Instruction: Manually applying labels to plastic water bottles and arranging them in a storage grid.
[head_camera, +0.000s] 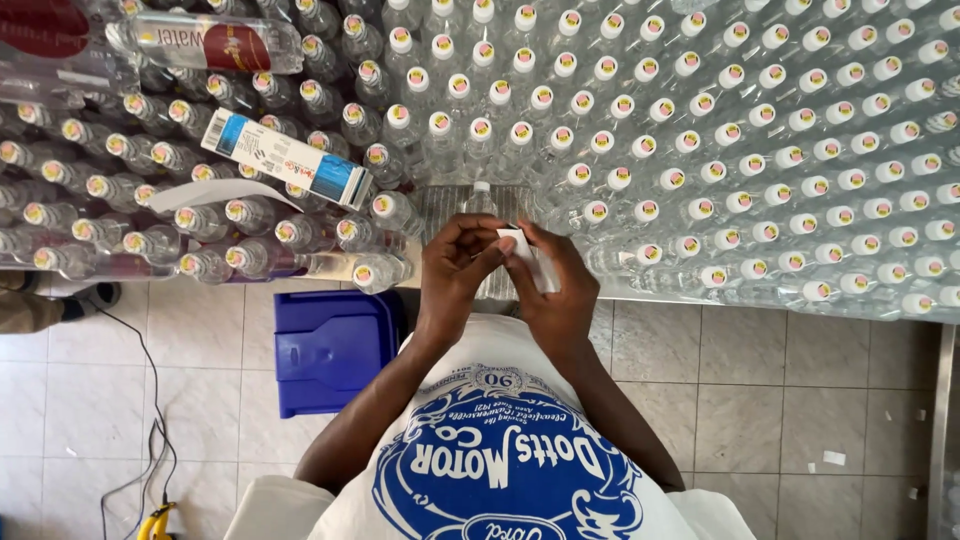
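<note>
My left hand (456, 272) and my right hand (553, 285) meet just above the table's near edge. Together they pinch a small white strip of paper or label (528, 258) between the fingertips. Directly beyond the hands stands a single clear plastic bottle (481, 200) with a plain white cap, upright on a ribbed metal patch of the table (440, 205). Rows of upright clear bottles with labelled caps (700, 150) fill the table to the right and beyond. To the left, many bottles (200, 215) lie on their sides in a pile.
A white and blue flat box (285, 158) rests on the lying bottles. A labelled bottle (215, 42) lies at top left. A blue plastic crate (330, 345) sits on the tiled floor under the table edge. A black cable (150, 400) and a yellow tool (152, 522) lie at lower left.
</note>
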